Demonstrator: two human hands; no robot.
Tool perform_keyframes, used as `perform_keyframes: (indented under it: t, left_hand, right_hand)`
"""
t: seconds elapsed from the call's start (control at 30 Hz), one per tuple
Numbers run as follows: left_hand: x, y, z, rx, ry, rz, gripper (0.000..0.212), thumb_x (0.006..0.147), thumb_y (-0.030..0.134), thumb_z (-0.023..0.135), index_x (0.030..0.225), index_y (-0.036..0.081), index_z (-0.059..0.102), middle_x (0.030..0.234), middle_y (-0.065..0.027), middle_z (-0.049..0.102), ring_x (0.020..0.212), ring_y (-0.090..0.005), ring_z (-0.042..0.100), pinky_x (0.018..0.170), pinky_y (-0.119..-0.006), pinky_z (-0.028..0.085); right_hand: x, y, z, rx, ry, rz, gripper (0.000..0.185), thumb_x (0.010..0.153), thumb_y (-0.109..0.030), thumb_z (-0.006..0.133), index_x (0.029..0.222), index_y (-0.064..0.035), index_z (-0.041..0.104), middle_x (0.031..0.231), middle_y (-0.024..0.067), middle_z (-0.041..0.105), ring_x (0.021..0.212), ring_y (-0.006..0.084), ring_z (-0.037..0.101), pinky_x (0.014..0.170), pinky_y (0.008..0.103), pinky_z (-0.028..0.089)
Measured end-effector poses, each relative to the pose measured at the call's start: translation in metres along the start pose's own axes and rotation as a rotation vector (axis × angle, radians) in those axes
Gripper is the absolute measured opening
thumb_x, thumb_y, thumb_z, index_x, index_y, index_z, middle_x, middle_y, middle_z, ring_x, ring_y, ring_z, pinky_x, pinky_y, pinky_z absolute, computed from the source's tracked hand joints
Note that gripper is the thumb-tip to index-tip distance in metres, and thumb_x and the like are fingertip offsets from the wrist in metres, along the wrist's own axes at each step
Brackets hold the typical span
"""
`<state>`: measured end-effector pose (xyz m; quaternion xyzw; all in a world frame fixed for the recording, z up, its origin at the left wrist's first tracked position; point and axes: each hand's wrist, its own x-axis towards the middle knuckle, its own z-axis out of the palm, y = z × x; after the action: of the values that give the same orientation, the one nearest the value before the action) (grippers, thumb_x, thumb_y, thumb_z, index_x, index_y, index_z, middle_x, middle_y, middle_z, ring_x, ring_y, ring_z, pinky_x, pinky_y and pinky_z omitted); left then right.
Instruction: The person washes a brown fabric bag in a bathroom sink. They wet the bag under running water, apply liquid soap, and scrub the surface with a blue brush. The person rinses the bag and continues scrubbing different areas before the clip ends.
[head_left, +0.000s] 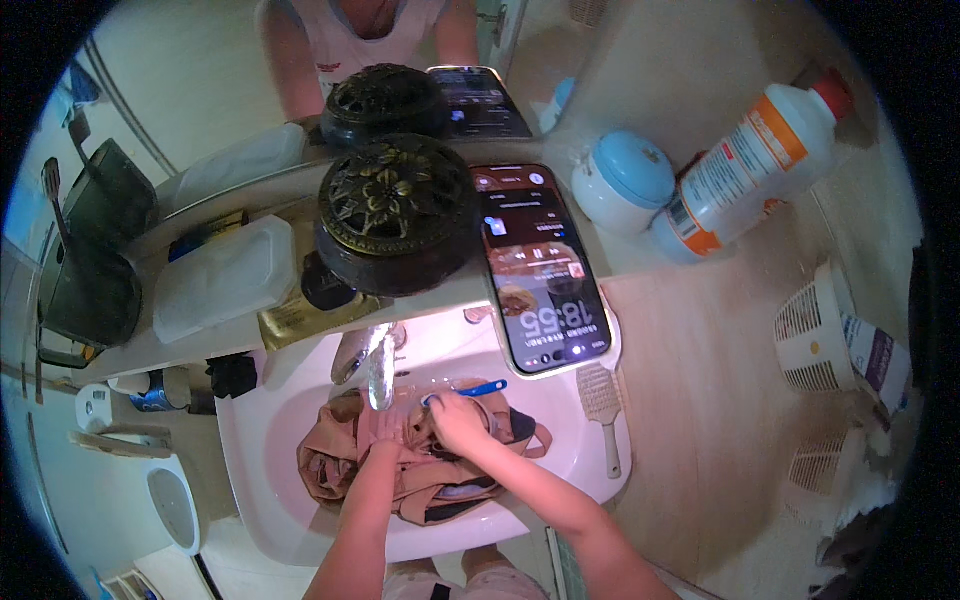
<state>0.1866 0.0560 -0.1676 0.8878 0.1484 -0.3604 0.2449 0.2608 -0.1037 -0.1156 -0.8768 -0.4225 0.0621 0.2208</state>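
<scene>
A tan fabric bag (330, 442) with dark patches lies crumpled in a white washbasin (259, 495), beneath a chrome faucet (382, 375). It looks wet. My right hand (454, 421) is closed around a brush with a blue handle (484, 388), low over the middle of the bag. The handle's end sticks out to the right; the brush head is hard to make out. My left hand (386, 444) presses into the bag's fabric just left of the right hand. Its fingers blend into the folds, so their grip is unclear.
Above the basin, a shelf holds an ornate lidded pot (394, 210), a white plastic box (225, 277), a blue-lidded jar (626, 180) and a red-capped bottle (742, 165). A lit phone (547, 277) overhangs the basin. A paddle hairbrush (600, 405) lies on the right rim.
</scene>
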Motion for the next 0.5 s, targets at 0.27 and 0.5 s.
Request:
perform_keyframes:
  t: [0.27,0.5]
  left_hand:
    - [-0.003,-0.015,0.015,-0.019,-0.027,-0.015,0.123,0.054,0.072,0.061,0.140,0.008,0.001,0.147,-0.0102,-0.001,0.136,-0.0253,-0.002,0.109,-0.041,0.005]
    - [-0.007,-0.020,0.013,-0.030,-0.043,-0.027,0.123,0.053,0.072,0.062,0.140,0.008,0.002,0.147,-0.0101,-0.001,0.136,-0.0252,-0.002,0.109,-0.040,0.005]
  right_hand:
    - [0.036,0.041,-0.008,-0.065,-0.371,0.414,0.051,0.069,-0.046,0.064,0.107,-0.0121,0.058,0.104,0.0139,0.059,0.098,0.0306,0.056,0.085,0.0488,0.040]
    - [0.009,0.031,0.004,-0.126,-0.312,0.327,0.046,0.085,-0.041,0.048,0.088,0.0035,0.055,0.082,0.0219,0.061,0.083,0.0350,0.059,0.071,0.0445,0.047]
